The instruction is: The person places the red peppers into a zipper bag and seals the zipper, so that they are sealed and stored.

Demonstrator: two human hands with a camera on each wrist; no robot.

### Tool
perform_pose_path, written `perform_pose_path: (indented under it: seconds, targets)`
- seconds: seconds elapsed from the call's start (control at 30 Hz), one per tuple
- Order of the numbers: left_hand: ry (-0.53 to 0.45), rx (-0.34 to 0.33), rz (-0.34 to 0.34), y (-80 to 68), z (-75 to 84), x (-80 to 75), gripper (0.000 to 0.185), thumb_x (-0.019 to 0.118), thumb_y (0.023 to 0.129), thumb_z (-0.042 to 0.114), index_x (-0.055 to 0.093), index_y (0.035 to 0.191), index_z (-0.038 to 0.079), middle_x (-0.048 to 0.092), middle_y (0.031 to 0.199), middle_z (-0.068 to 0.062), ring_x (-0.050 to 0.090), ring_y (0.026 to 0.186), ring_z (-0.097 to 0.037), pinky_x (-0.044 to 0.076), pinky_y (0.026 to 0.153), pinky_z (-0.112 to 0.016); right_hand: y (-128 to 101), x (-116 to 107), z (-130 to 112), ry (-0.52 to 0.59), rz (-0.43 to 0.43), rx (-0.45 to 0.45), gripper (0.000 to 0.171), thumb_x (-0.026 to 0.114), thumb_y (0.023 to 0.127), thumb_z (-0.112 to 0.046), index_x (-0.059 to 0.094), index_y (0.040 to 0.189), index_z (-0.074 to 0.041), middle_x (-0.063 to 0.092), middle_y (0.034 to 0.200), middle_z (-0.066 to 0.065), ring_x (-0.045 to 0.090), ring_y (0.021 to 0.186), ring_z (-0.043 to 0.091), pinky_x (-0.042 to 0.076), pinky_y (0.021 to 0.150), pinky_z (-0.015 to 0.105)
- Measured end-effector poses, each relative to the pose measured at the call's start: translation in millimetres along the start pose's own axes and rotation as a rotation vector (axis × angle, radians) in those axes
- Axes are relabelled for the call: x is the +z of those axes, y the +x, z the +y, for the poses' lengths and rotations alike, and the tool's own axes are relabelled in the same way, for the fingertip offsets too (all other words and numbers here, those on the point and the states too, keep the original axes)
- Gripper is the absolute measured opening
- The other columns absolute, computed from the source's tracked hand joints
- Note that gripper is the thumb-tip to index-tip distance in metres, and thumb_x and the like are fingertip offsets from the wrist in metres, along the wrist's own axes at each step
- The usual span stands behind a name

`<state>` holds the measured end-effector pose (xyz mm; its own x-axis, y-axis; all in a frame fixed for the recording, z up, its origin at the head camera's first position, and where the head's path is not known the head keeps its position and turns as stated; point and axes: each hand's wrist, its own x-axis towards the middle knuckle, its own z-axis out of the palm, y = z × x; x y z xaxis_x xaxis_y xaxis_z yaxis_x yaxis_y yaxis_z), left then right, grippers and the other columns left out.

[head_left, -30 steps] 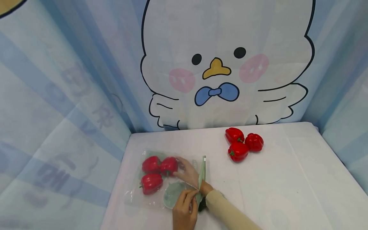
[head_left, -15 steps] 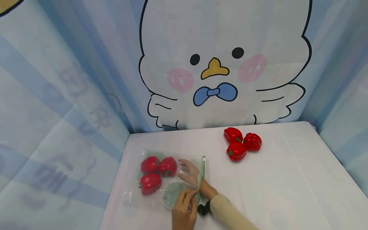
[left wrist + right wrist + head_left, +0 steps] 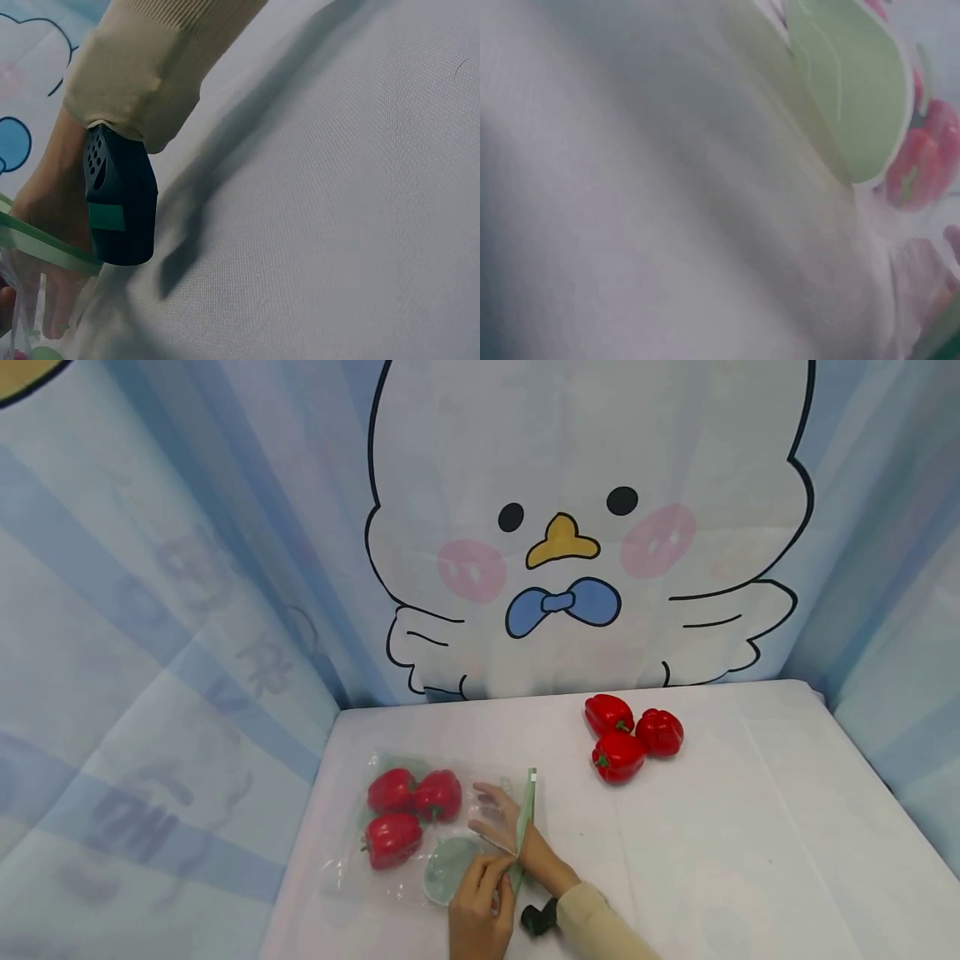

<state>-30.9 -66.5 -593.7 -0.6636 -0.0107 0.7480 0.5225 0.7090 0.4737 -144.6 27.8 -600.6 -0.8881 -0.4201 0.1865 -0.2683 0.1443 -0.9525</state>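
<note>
Left hand (image 3: pixel 480 912) pinches the bag (image 3: pixel 450 866), right hand (image 3: pixel 501 814) inside, fingers apart; only my left wrist view shows the black device's (image 3: pixel 124 246) green patch (image 3: pixel 106 217).

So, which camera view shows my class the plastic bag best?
The head view: the plastic bag shows nearly whole, three red peppers inside. The left wrist view catches just its green-edged mouth end, lower left; the right wrist view, its green patch and some peppers, at right.

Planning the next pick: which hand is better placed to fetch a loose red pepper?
Probably the right hand: though inside the clear bag, it appears empty and lies nearer the loose red peppers, while the left hand pinches the bag's edge.
</note>
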Motion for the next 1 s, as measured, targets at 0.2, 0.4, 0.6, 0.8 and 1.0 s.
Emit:
perform_pose_path:
  seconds: [0.2,0.4,0.6,0.8,1.0]
  targets:
    - [0.006,-0.03,-0.02,0.5,2.3,-0.2,0.039,0.072,0.078,-0.009,0.076,0.109,0.014,0.066,0.096,0.003,0.05,0.066,0.0,0.041,0.059,-0.005,-11,-9,-5,0.022,0.006,0.074,0.061,0.071,0.1,-0.025,0.047,0.153,-0.008,0.053,0.153,0.019,0.054,0.139,0.039,0.046,0.115,0.056]
    - [-0.004,-0.029,-0.024,3.7,4.2,-1.1,0.037,0.072,0.079,-0.008,0.075,0.109,0.013,0.067,0.097,0.003,0.05,0.066,0.001,0.04,0.058,-0.004,-21,-16,-8,-0.021,0.023,0.137,0.057,0.07,0.1,-0.03,0.05,0.152,-0.018,0.057,0.151,0.014,0.057,0.137,0.037,0.048,0.113,0.058]
    - [-0.009,-0.029,-0.019,4.4,4.6,-1.7,0.037,0.072,0.079,-0.009,0.075,0.108,0.013,0.067,0.098,0.003,0.05,0.067,0.001,0.04,0.058,-0.004,-29,-23,-11,-0.022,0.057,0.178,0.053,0.072,0.099,-0.028,0.055,0.149,-0.02,0.06,0.148,0.014,0.06,0.135,0.038,0.049,0.112,0.058]
    - [-0.006,-0.037,-0.023,4.2,4.9,-1.9,0.036,0.072,0.079,-0.009,0.075,0.108,0.013,0.067,0.097,0.003,0.051,0.067,0.0,0.04,0.057,-0.004,-35,-32,-11,-0.004,0.087,0.204,0.052,0.073,0.098,-0.025,0.057,0.146,-0.017,0.061,0.146,0.019,0.061,0.133,0.041,0.054,0.106,0.056]
    - [0.008,-0.037,-0.022,4.3,5.6,-2.4,0.035,0.073,0.079,-0.009,0.075,0.106,0.012,0.067,0.095,0.003,0.051,0.066,0.0,0.04,0.057,-0.004,-44,-41,-11,0.013,0.136,0.206,0.044,0.073,0.097,-0.013,0.062,0.139,-0.008,0.065,0.14,0.019,0.069,0.12,0.035,0.06,0.094,0.033]
